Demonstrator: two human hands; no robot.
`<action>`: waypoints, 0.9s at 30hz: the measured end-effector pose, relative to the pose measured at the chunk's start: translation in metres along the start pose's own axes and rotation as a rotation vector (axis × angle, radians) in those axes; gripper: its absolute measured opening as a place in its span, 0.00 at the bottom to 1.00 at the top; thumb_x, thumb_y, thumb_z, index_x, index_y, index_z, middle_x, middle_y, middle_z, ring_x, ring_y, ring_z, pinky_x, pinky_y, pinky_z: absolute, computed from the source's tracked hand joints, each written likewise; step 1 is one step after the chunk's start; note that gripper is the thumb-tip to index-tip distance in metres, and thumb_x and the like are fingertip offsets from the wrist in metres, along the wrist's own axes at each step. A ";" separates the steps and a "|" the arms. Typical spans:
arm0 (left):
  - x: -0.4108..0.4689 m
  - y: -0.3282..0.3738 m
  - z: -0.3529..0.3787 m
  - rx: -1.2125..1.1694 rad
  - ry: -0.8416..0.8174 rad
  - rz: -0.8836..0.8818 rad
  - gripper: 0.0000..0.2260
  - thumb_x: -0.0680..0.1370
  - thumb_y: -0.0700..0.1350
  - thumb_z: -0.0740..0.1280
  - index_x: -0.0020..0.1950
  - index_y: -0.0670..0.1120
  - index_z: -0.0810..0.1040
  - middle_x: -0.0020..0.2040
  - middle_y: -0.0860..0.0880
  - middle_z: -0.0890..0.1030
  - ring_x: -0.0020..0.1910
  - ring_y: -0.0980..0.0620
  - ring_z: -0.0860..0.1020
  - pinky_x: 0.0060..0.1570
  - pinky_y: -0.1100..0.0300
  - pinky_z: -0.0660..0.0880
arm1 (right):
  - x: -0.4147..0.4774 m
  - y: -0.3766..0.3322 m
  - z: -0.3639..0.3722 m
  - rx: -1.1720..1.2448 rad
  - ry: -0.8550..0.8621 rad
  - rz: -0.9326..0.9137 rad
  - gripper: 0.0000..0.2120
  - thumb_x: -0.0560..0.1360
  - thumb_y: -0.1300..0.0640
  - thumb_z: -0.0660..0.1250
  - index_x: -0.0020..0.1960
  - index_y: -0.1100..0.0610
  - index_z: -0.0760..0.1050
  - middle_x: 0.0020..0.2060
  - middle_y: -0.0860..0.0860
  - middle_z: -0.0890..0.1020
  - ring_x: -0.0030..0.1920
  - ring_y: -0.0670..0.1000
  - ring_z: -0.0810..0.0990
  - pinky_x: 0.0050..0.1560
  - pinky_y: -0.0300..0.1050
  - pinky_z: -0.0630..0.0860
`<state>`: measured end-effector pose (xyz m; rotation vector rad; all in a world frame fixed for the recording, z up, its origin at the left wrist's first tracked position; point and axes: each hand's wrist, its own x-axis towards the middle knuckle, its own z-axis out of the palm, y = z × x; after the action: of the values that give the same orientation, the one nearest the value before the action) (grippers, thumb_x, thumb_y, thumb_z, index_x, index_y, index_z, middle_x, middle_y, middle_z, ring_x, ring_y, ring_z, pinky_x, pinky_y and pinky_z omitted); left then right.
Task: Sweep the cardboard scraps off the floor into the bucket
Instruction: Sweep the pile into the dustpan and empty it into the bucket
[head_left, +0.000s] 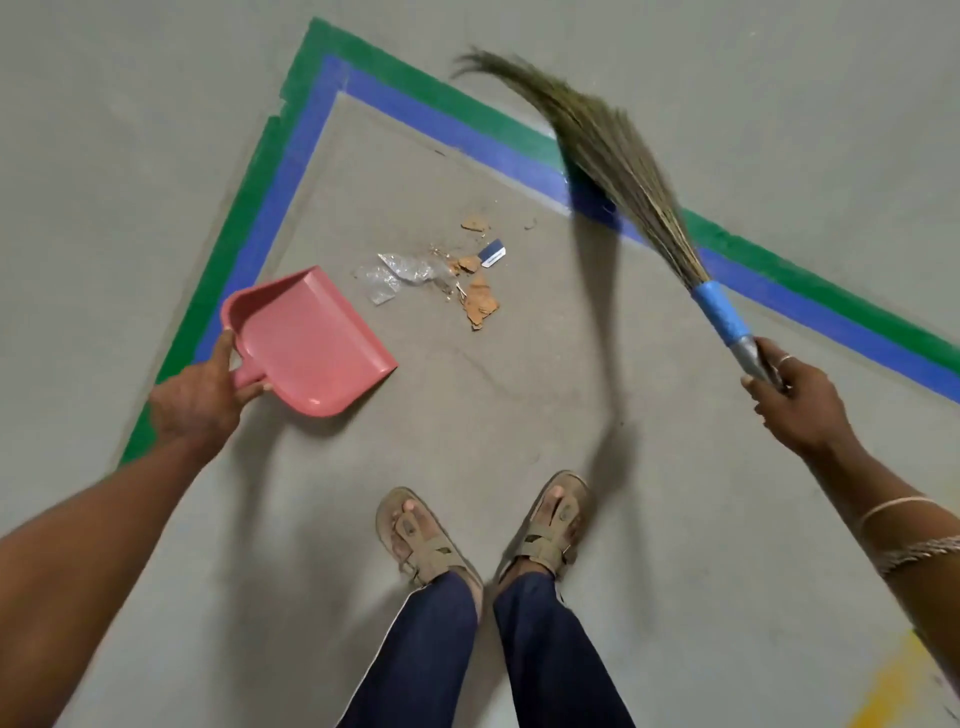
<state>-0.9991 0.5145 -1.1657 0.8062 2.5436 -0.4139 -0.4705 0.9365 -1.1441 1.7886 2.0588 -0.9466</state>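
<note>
Cardboard scraps lie between the hands.

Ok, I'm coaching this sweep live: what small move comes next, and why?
Probably lower the broom to the floor right of the cardboard scraps: its bristles hang above the tape lines, and the left hand holds the dustpan on their left.

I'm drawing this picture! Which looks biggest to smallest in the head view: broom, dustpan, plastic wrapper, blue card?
broom
dustpan
plastic wrapper
blue card
The broom and dustpan seem held up nearer the camera, so they may look extra big.
</note>
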 end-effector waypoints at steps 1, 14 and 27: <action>0.009 -0.003 0.006 0.004 0.010 0.011 0.37 0.72 0.64 0.70 0.76 0.50 0.65 0.42 0.32 0.80 0.40 0.32 0.80 0.36 0.48 0.70 | 0.007 0.010 0.013 0.021 -0.024 -0.007 0.29 0.70 0.38 0.64 0.71 0.40 0.69 0.44 0.53 0.82 0.44 0.62 0.83 0.42 0.57 0.81; 0.047 -0.046 0.042 0.000 0.054 0.089 0.39 0.69 0.71 0.65 0.78 0.59 0.61 0.46 0.37 0.83 0.42 0.32 0.81 0.39 0.43 0.76 | -0.034 0.018 0.123 0.083 -0.083 -0.134 0.25 0.76 0.58 0.72 0.72 0.54 0.73 0.51 0.47 0.82 0.49 0.50 0.80 0.44 0.21 0.66; 0.055 0.035 0.051 -0.010 0.038 0.141 0.42 0.71 0.71 0.61 0.81 0.57 0.55 0.48 0.39 0.81 0.45 0.35 0.80 0.35 0.49 0.69 | -0.080 -0.003 0.160 0.104 -0.165 -0.144 0.28 0.77 0.57 0.71 0.75 0.52 0.70 0.63 0.50 0.81 0.60 0.53 0.81 0.58 0.42 0.71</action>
<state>-1.0025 0.5479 -1.2415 0.9910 2.5013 -0.3435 -0.4916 0.7748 -1.2183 1.5667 2.0907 -1.2181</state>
